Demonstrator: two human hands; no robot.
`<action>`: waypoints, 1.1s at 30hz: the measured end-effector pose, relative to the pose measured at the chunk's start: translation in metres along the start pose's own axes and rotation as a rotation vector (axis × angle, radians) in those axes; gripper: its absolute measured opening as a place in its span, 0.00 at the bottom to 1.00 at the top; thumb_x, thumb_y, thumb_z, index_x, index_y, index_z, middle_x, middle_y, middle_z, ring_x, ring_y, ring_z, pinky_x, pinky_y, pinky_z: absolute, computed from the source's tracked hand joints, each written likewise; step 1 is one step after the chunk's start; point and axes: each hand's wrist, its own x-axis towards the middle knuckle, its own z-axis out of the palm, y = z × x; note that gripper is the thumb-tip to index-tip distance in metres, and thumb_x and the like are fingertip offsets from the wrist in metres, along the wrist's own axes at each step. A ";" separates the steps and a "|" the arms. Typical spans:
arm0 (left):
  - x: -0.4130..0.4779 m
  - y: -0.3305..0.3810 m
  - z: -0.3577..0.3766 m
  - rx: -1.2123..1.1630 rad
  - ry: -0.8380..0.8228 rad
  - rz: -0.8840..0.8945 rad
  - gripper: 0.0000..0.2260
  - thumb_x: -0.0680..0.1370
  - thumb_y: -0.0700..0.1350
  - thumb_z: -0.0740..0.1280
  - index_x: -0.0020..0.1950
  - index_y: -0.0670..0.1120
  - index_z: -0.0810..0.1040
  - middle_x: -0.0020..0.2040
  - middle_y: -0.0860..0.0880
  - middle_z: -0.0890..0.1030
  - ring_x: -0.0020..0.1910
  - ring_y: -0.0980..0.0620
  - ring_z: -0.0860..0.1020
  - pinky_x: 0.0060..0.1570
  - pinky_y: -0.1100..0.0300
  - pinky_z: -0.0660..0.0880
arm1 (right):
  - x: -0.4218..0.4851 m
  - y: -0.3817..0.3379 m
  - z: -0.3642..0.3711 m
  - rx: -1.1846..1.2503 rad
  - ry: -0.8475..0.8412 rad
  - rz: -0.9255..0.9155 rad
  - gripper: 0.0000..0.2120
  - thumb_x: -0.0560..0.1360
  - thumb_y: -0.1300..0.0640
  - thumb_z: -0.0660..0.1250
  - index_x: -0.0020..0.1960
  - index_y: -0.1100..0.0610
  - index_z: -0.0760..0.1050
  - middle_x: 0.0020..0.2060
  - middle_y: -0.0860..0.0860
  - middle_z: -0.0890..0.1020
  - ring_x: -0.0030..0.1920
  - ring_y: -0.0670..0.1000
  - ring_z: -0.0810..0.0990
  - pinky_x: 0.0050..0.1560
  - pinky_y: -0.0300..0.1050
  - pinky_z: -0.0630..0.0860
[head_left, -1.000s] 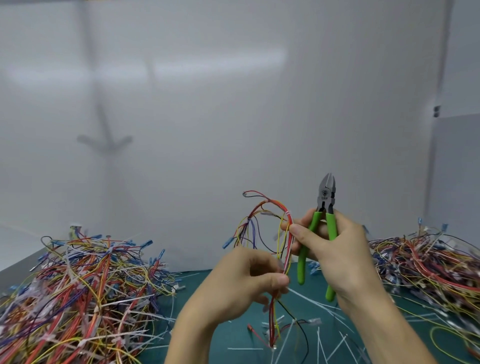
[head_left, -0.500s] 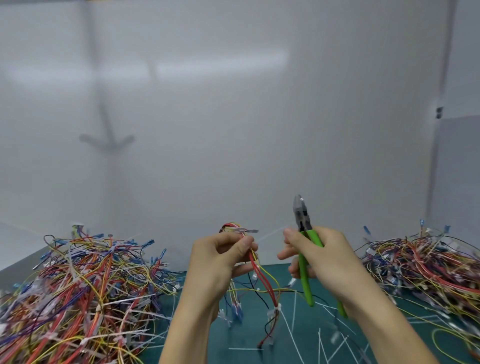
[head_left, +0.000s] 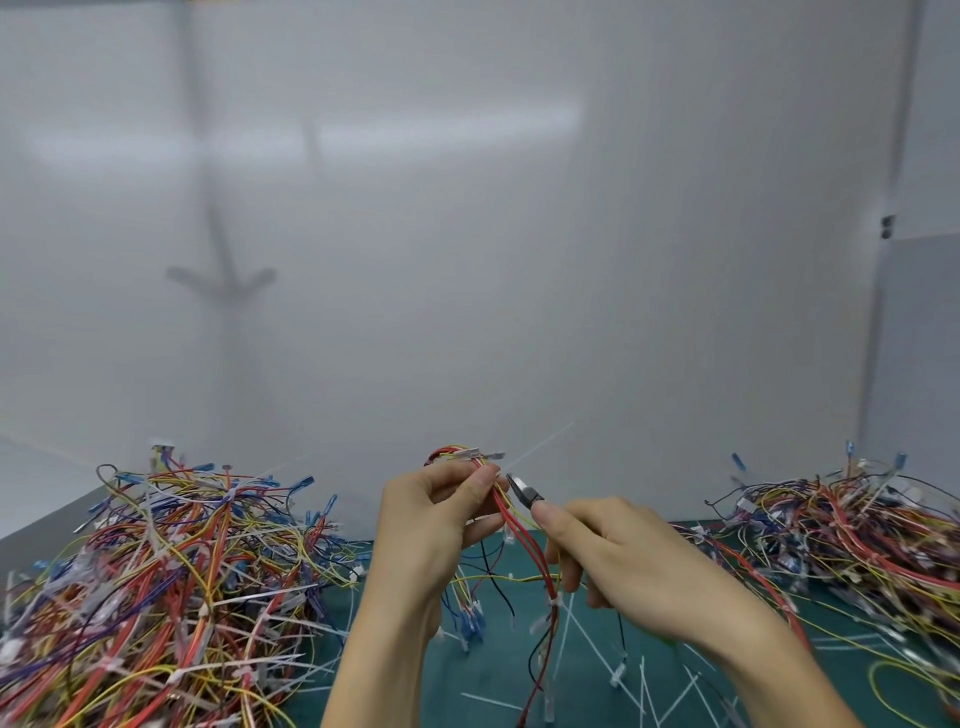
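Note:
My left hand (head_left: 431, 525) grips a small bundle of red, yellow and black wires (head_left: 524, 545) near its top, where a white cable tie sticks out to the right. The wires hang down to the green mat. My right hand (head_left: 618, 561) holds the side cutters (head_left: 525, 493); only their metal jaws show past my fingers, and their green handles are hidden in my palm. The jaw tips point up and left and lie right against the wires beside my left thumb.
A big heap of tangled coloured wires (head_left: 171, 587) fills the left of the green mat (head_left: 498, 675), and a second heap (head_left: 852, 551) lies on the right. Cut white cable ties (head_left: 623, 670) are scattered between them. A white wall stands close behind.
The cutters have tipped from upright down to the left, bringing the jaws onto the bundle. My left hand turned the bundle over and now holds its top end.

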 end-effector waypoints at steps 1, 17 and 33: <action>0.000 0.000 0.000 0.007 -0.006 0.002 0.04 0.77 0.39 0.70 0.46 0.39 0.84 0.39 0.44 0.86 0.38 0.50 0.85 0.38 0.64 0.81 | 0.000 0.000 0.000 -0.019 0.012 -0.009 0.28 0.78 0.32 0.52 0.42 0.53 0.78 0.37 0.49 0.85 0.35 0.46 0.82 0.48 0.53 0.80; 0.001 -0.003 0.002 0.071 -0.077 0.041 0.05 0.77 0.37 0.69 0.45 0.36 0.83 0.40 0.41 0.85 0.37 0.52 0.84 0.38 0.65 0.80 | -0.002 -0.002 0.002 -0.083 0.105 -0.052 0.32 0.76 0.30 0.51 0.43 0.58 0.74 0.39 0.58 0.82 0.39 0.58 0.81 0.44 0.54 0.78; -0.001 0.000 0.001 0.122 -0.098 0.067 0.05 0.78 0.37 0.68 0.45 0.38 0.83 0.39 0.44 0.86 0.37 0.54 0.84 0.38 0.65 0.80 | -0.005 -0.005 0.000 -0.157 0.152 -0.066 0.32 0.77 0.29 0.50 0.43 0.57 0.76 0.37 0.56 0.82 0.39 0.56 0.81 0.43 0.54 0.77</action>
